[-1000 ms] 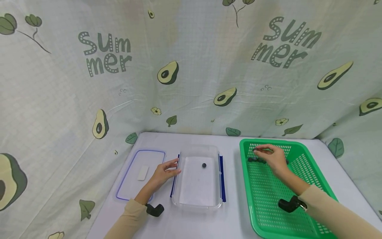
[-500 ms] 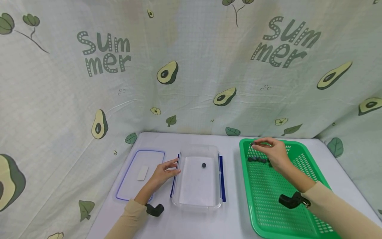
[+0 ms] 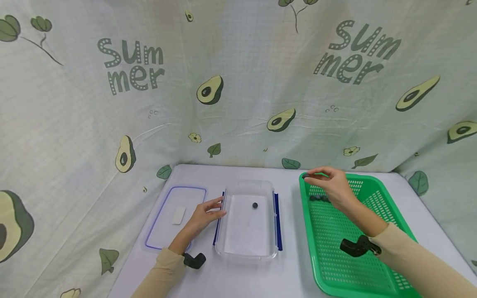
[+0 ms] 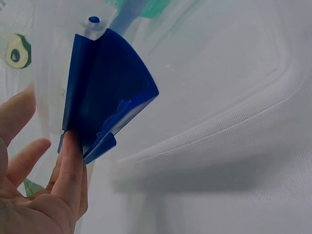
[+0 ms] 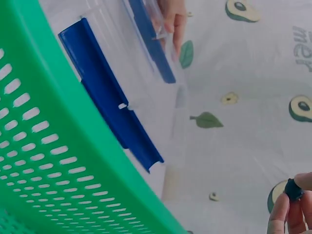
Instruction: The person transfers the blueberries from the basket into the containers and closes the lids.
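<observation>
Ball (image 5: 293, 189) is being pinched by the right hand (image 3: 333, 188); light pressure is probably serving best, with the left hand (image 3: 205, 212), spread, seemingly steadying the container (image 3: 246, 258).

R hand (image 5: 295, 213) cut off in R-wrist view, basket (image 5: 95, 141) ditto, dk balls (image 3: 318, 198) unclear kind

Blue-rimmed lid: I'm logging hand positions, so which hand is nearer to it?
Left. The left hand is beside the right edge of the blue-rimmed lid, at the clear box; the right hand is farther off, past the box, above the green basket.
</observation>
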`<state>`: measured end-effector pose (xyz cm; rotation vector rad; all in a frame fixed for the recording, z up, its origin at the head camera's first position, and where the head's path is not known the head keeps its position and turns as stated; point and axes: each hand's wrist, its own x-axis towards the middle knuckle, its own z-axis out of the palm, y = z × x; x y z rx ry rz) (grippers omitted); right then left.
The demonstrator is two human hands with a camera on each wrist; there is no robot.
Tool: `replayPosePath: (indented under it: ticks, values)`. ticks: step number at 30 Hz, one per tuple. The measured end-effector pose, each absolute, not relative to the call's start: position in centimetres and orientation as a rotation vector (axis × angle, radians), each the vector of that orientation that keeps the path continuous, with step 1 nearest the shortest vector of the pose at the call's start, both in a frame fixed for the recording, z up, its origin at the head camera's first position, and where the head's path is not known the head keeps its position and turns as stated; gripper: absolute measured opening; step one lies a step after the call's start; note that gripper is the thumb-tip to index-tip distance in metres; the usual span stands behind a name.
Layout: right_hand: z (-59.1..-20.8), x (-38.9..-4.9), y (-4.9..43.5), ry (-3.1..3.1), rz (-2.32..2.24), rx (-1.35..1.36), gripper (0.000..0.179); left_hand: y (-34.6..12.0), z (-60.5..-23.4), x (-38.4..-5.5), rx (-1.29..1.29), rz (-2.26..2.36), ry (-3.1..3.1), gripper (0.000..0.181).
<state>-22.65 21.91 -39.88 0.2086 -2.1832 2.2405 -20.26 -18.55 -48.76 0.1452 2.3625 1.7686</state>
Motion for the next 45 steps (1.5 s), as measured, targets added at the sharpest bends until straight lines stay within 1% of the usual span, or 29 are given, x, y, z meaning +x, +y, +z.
replayPosePath:
  ticks: [5, 9, 14, 20, 26, 35, 45]
  values:
    - [-39.7, -22.8, 21.0, -2.205, 2.246, 0.205, 0.027, -18.9, -51.0, -21.2, 0.12, 1.782, 2.36, 0.058]
    - [-39.6, -22.9, 20.5, -2.225, 2.25, 0.202, 0.027, -19.2, -51.5, -21.6, 0.133, 1.797, 2.346, 0.059]
    - [-39.1, -23.2, 19.8, -2.203, 2.294, 0.206, 0.021, -19.4, -51.4, -21.6, 0.145, 1.795, 2.346, 0.059]
    - [-38.6, -23.7, 18.3, -2.168, 2.305, 0.285, 0.018, -19.3, -51.1, -21.6, 0.149, 1.798, 2.342, 0.059]
    - [-38.4, -23.9, 16.9, -2.138, 2.365, 0.334, 0.019, -19.3, -51.4, -21.7, 0.144, 1.804, 2.323, 0.062]
    - [-38.8, -24.6, 14.8, -2.23, 2.321, 0.36, 0.026, -19.3, -51.2, -21.7, 0.124, 1.802, 2.326, 0.062]
    - [-39.6, -25.4, 13.0, -2.195, 2.384, 0.376, 0.023, -19.5, -51.3, -21.7, 0.121, 1.802, 2.319, 0.062]
